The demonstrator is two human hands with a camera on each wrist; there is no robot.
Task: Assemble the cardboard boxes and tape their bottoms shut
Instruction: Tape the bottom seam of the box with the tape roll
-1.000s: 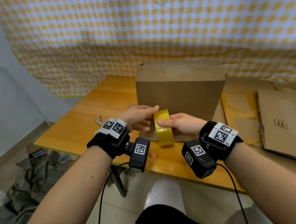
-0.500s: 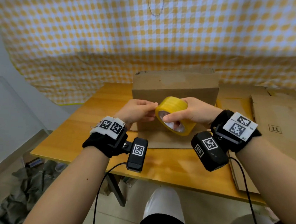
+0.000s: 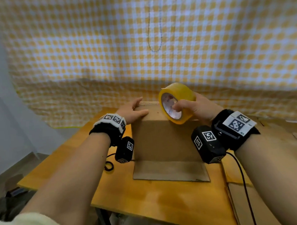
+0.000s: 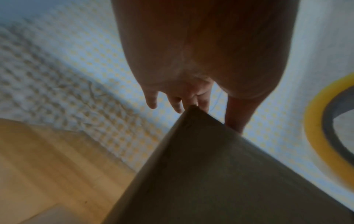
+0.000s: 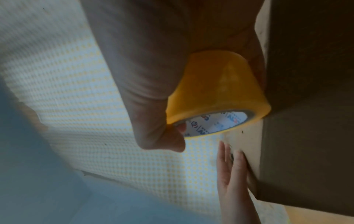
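Checked yellow curtain [image 3: 88, 46] behind wooden table [image 3: 149, 199]. On it, upright cardboard box [image 3: 163, 139], far side hidden. Left hand [image 3: 132, 111] flat, fingers straight, on its top corner. Right hand [image 3: 194, 107] gripping yellow tape roll [image 3: 176, 102] above box top; fingertips hidden inside core.

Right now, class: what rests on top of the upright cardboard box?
The left hand lies flat on the cardboard box top; the right hand holds the yellow tape roll there. The seam under the roll is hidden.
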